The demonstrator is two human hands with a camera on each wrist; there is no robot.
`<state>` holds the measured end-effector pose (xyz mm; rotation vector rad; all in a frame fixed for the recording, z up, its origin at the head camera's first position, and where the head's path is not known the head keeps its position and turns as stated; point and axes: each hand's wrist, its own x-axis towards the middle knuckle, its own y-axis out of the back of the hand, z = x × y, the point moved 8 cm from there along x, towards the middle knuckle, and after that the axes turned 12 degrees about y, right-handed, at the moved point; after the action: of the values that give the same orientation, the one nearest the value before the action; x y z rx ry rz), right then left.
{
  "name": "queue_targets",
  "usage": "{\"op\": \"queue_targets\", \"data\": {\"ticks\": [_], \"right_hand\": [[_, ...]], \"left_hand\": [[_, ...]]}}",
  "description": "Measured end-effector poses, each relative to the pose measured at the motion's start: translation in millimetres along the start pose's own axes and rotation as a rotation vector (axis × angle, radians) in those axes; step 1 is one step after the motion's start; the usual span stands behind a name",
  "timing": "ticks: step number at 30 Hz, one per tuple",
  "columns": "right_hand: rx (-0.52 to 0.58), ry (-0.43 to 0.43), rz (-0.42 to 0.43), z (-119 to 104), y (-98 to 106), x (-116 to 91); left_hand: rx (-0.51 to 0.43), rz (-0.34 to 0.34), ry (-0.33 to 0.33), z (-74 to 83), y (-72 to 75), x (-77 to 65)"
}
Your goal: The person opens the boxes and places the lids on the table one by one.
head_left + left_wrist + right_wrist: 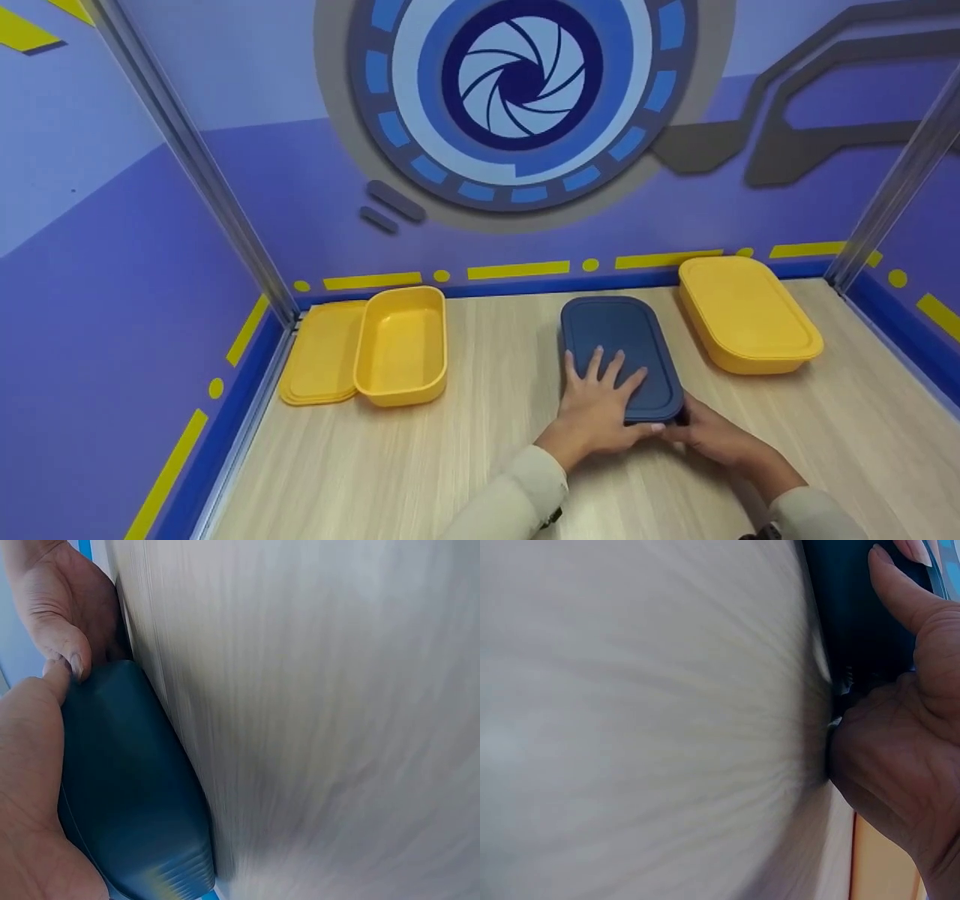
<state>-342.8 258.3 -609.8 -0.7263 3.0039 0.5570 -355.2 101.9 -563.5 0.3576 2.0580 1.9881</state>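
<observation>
A dark blue food container (615,322) with its lid on rests on the wooden table, right of the middle. Across the near part of the lid my left hand (596,405) lies flat with fingers spread, its thumb at the near edge. My right hand (716,436) grips the container's near right corner, thumb on the near side and fingers around the right side. The left wrist view shows the container's side wall (135,780) and both thumbs close together at one end. In the right wrist view the right fingertips are hidden behind the palm.
To the right stands a yellow container with its lid on (754,307). On the left an open yellow container (405,341) sits beside stacked yellow lids (322,356), overlapping their edge. Printed blue and purple panels (502,240) wall the table's back and sides.
</observation>
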Motion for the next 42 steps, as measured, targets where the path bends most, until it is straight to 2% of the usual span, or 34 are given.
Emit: {"op": "queue_targets", "data": {"ticks": [12,19,27,42], "right_hand": [[0.034,0.034,-0.007,-3.0,-2.2,0.4],[0.034,0.023,-0.009,-0.2,-2.3,2.8],[0.036,0.035,-0.008,-2.1,-1.1,3.1],[0.029,0.039,0.002,-1.2,-0.1,1.4]], "left_hand": [[0.023,0.021,-0.009,-0.2,2.2,-1.1],[0.024,-0.006,-0.007,-2.2,1.4,-1.8],[0.091,0.028,-0.011,-6.0,6.5,-0.9],[0.055,0.064,-0.033,-9.7,7.8,1.7]]}}
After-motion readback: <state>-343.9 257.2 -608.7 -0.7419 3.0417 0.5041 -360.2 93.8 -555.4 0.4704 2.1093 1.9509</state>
